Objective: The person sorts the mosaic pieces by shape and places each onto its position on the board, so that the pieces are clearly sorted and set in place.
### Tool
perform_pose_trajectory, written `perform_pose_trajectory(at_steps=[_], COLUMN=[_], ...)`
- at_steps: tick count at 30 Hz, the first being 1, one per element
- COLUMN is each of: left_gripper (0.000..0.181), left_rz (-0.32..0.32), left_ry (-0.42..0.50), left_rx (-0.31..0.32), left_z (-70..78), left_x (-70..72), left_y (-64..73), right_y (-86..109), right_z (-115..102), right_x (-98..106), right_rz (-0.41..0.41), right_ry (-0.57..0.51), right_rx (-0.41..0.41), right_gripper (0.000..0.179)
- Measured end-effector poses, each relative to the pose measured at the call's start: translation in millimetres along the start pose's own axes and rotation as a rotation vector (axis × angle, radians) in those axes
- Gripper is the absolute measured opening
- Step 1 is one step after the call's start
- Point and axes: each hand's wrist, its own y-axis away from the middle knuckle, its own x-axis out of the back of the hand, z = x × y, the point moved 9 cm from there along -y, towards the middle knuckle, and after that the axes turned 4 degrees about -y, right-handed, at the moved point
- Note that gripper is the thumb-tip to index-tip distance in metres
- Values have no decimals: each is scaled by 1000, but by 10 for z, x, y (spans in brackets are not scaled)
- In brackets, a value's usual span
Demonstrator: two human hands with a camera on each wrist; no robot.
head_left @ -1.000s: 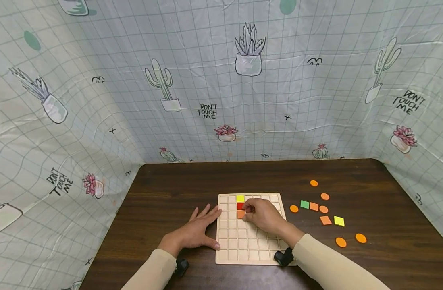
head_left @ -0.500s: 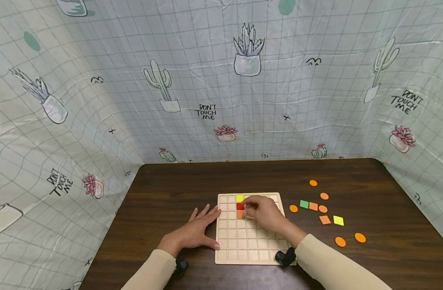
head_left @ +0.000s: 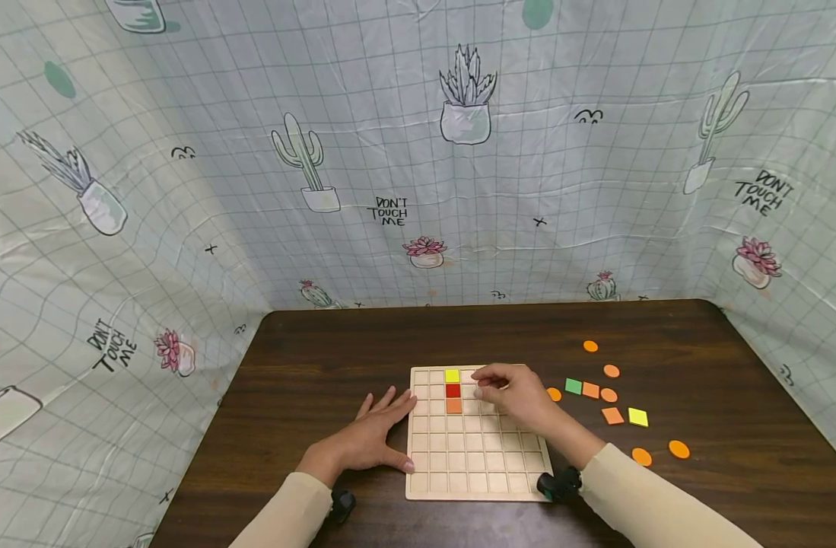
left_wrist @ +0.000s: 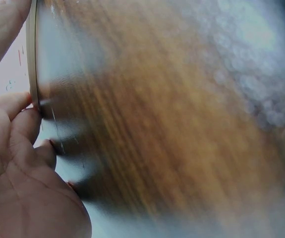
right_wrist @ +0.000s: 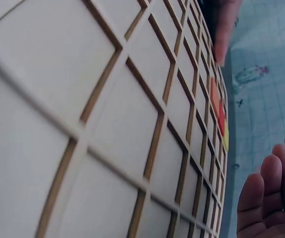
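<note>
A pale wooden grid board [head_left: 477, 461] lies on the dark table. Three square tiles sit in one column of its cells: yellow [head_left: 452, 376] at the far edge, red [head_left: 453, 390] below it, then orange [head_left: 454, 406]. My left hand [head_left: 364, 439] is spread flat, its fingertips and thumb touching the board's left edge. Over the upper right part of the board hovers my right hand [head_left: 516, 396], just right of the tiles, fingers loosely bent and thumb apart from the index finger, nothing seen between them. In the right wrist view the fingers [right_wrist: 272, 183] hang beside the grid.
Loose pieces lie on the table [head_left: 335, 342] right of the board: a green square [head_left: 573, 387], orange squares [head_left: 612, 415], a yellow square [head_left: 638, 417] and several orange discs [head_left: 678, 449]. A patterned curtain [head_left: 363, 152] rises behind the table and along its sides.
My right hand has drawn back to the right from the red and orange tiles, leaving both in their cells and fully visible. The left hand stays in place.
</note>
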Motion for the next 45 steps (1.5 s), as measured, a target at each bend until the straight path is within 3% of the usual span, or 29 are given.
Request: perform_pose_trajectory(at_steps=[16,28,31,40,45], left_gripper=[108,107,107,108,108], left_rz=[0,-5,-7,-8,-6], left_ry=[5,8,8,6,-1], left_rx=[6,3,2,4,8], left_z=[16,23,24,22,13], left_x=[11,17,16,8,8], left_y=[0,12,17,11,6], right_y=[267,663,750,930,981], right_z=[173,433,502,821,940], right_x=[718,1400,1544,1831,1890], right_rz=[67,84,85,21,0], right_ry=[100,257,342,461,495], right_rx=[-22,-87,-87,-158,-153], right_gripper=[31,47,49,59,57])
